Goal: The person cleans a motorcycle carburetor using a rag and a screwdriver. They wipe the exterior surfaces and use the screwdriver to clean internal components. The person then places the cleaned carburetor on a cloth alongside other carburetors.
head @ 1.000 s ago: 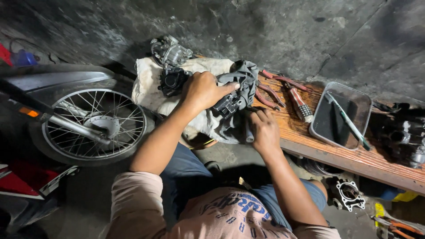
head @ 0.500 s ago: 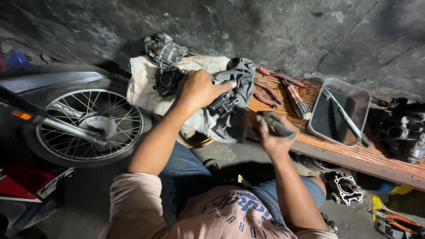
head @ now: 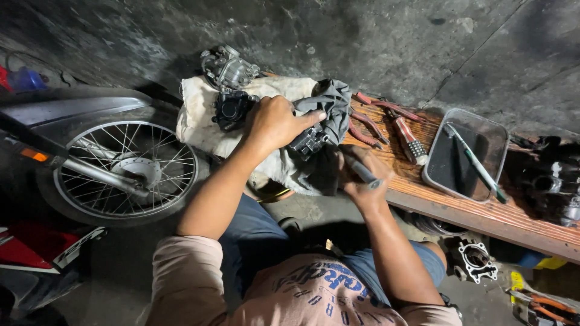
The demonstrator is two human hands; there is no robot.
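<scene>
My left hand point(head: 275, 124) presses down on a dark engine part point(head: 308, 140) that lies wrapped in a grey rag point(head: 329, 102) on a dirty white cloth point(head: 199, 118). My right hand point(head: 362, 178) is closed around a thin metal tool point(head: 364, 172) with a silvery tip, held just right of the engine part at the edge of a wooden bench point(head: 483, 211). A second dark metal part point(head: 231, 108) sits on the cloth left of my left hand.
A carburettor-like part point(head: 226, 67) lies at the cloth's far end. Red-handled pliers point(head: 374, 118) and a screwdriver point(head: 408, 140) rest on the bench beside a clear tray point(head: 465, 154) holding a brush. A motorcycle wheel point(head: 124, 166) stands at left; an engine cylinder point(head: 474, 259) lies below the bench.
My right hand left the rag-wrapped part, picked up a thin tool and now holds it beside the part. My left hand has stayed on the part.
</scene>
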